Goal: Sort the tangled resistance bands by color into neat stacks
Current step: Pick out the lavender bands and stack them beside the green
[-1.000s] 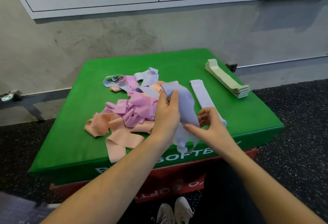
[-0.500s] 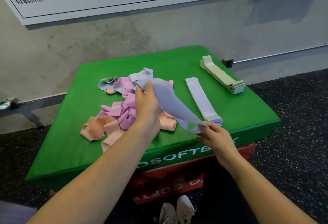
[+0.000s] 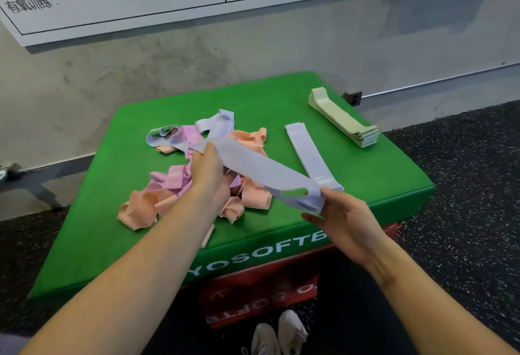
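On the green soft box [image 3: 365, 185] we see three groups. A tangled heap [image 3: 197, 185] of pink, peach and lavender bands lies left of the middle. A flat lavender stack [image 3: 309, 157] lies to its right. A light green stack [image 3: 343, 121] sits by the far right edge. Both stacks run lengthwise from far-left to near-right, side by side but apart.

We see the lavender band [image 3: 261, 171] held stretched out above the heap, its long axis slanting from upper left down to lower right. Our left hand [image 3: 209, 177] grips its far end with curled fingers. Our right hand [image 3: 346, 219] pinches the near end, just beside the front tip of the lavender stack.
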The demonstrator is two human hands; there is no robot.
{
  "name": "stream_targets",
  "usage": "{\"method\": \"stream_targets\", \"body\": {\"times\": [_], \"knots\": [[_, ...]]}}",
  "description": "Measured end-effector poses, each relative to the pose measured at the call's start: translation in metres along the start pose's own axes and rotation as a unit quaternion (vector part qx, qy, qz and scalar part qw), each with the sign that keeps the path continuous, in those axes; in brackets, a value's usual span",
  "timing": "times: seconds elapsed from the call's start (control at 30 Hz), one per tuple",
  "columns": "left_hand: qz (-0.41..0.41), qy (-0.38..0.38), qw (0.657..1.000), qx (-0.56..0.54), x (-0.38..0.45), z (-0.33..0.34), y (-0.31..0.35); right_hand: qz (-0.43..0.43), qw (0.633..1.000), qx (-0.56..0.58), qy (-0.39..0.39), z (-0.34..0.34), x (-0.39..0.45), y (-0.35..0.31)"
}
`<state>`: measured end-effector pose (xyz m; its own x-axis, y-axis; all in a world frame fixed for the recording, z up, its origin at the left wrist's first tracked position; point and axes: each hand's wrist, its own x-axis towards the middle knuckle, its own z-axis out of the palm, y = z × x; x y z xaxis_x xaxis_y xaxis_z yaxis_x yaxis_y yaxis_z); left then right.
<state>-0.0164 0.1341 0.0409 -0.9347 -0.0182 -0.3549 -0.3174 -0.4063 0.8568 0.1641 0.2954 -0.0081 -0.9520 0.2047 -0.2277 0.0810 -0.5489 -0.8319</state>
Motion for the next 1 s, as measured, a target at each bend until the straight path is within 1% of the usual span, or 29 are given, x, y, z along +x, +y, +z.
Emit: {"method": "stream_targets", "body": {"times": [0.13,0.3,0.4,0.47,0.57,0.63,0.7,0.73,0.8,0.83,0.87,0.93,1.0], "knots": [[0.018,-0.004,0.999,0.046,0.003,-0.001,-0.002,-0.007,0.996,-0.077,0.032,-0.001,0.005,0.002],[0.019,-0.01,0.996,0.091,0.011,-0.004,-0.009,-0.043,0.996,-0.063,0.052,-0.005,0.003,0.0],[0.016,-0.007,0.996,0.09,0.015,-0.004,-0.012,-0.06,0.983,-0.159,0.067,-0.007,0.006,0.002],[0.022,-0.01,0.995,0.096,0.018,-0.003,-0.012,-0.06,0.976,-0.196,0.078,-0.012,0.007,0.001],[0.042,-0.016,0.993,0.113,0.021,0.004,-0.011,-0.078,0.97,-0.227,0.045,-0.018,0.005,-0.004],[0.052,-0.017,0.991,0.119,0.025,0.012,-0.009,-0.085,0.958,-0.272,0.01,-0.024,0.004,-0.008],[0.055,-0.017,0.99,0.125,0.03,0.019,-0.007,-0.072,0.944,-0.319,-0.031,-0.03,0.004,-0.013],[0.056,-0.017,0.99,0.129,0.033,0.022,-0.006,-0.073,0.931,-0.354,-0.052,-0.035,0.005,-0.016],[0.056,-0.017,0.989,0.134,0.039,0.03,-0.006,-0.095,0.887,-0.446,-0.07,-0.042,0.008,-0.02],[0.053,-0.017,0.989,0.135,0.042,0.035,-0.007,-0.108,0.869,-0.478,-0.065,-0.043,0.01,-0.022],[0.049,-0.021,0.989,0.138,0.042,0.04,-0.007,-0.124,0.861,-0.491,-0.046,-0.044,0.011,-0.023],[0.048,-0.03,0.987,0.15,0.048,0.049,-0.009,-0.179,0.85,-0.495,0.001,-0.047,0.017,-0.025],[0.045,-0.035,0.985,0.16,0.053,0.057,-0.011,-0.227,0.843,-0.488,0.017,-0.052,0.022,-0.029]]}}
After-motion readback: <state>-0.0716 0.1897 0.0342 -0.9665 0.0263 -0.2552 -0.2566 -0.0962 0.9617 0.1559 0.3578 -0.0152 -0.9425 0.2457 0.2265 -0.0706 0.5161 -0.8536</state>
